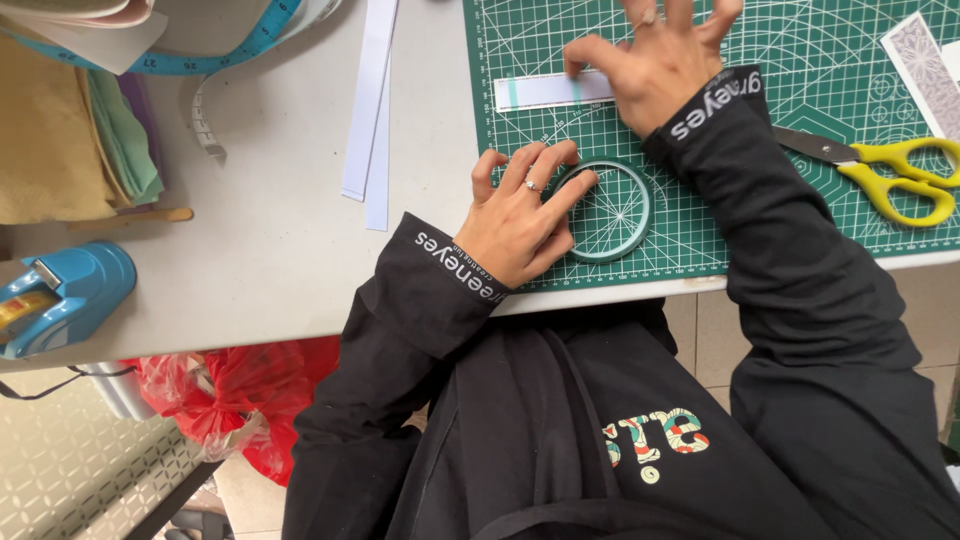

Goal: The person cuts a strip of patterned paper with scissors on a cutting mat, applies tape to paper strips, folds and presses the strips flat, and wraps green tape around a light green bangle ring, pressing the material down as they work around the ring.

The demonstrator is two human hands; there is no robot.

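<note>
Head view: left hand (520, 215) fingers the pale ring (608, 211); right hand (660, 60), fingers spread, presses the paper strip (545, 90).

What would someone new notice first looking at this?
The green cutting mat fills the upper right, with both hands on it: the left hand touches a pale tape ring, the right hand presses a white paper strip. Yellow scissors lie at the right edge.

Under our left grip (520, 215) we see a smooth, pale plastic ring (610, 212) on a matt rubbery cutting mat (790, 100); by our right grip (660, 65), a matt paper strip (545, 90); beyond it, glossy yellow plastic-handled scissors (880, 165) with metal blades.
</note>
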